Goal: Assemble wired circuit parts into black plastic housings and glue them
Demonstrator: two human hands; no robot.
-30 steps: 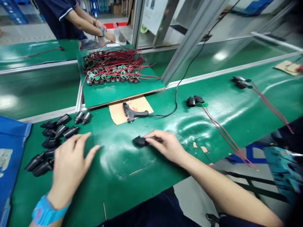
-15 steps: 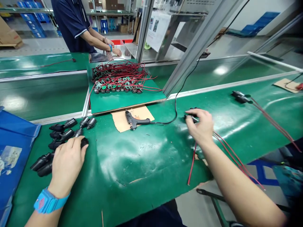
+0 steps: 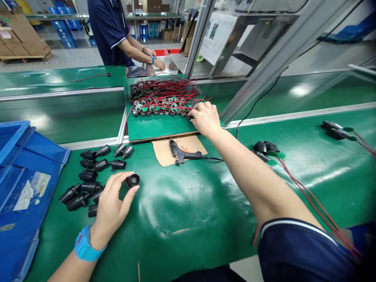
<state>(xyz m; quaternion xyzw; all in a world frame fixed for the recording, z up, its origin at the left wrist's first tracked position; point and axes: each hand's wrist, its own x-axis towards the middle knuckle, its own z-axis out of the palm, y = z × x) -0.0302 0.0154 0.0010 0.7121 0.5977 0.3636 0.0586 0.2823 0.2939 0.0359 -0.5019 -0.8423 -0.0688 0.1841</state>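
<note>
Between the thumb and fingers of my left hand [image 3: 114, 199] is a black plastic housing [image 3: 133, 180], its round open end turned up toward me. More black housings [image 3: 101, 165] lie loose on the green mat just beyond and left of that hand. My right hand [image 3: 205, 119] reaches to the raised green board, its fingertips closed on a small dark round part [image 3: 190, 116] at the right end of the front row. That row belongs to a pile of round wired parts [image 3: 160, 111] with green tops and long red wires [image 3: 167, 88]. The fingers partly cover the gripped part.
A black glue gun [image 3: 183, 152] lies on cardboard [image 3: 160, 154], its cord running right. Blue bin [image 3: 44, 196] at left. Housings with red wires [image 3: 266, 148] lie right of my forearm, another pair [image 3: 336, 129] farther right. A metal post [image 3: 264, 62] slants behind. A co-worker [image 3: 110, 35] stands across.
My right hand has left the wired housings on the right and moved to the pile on the board. My left hand has lifted the black housing away from the others. The view has shifted left.
</note>
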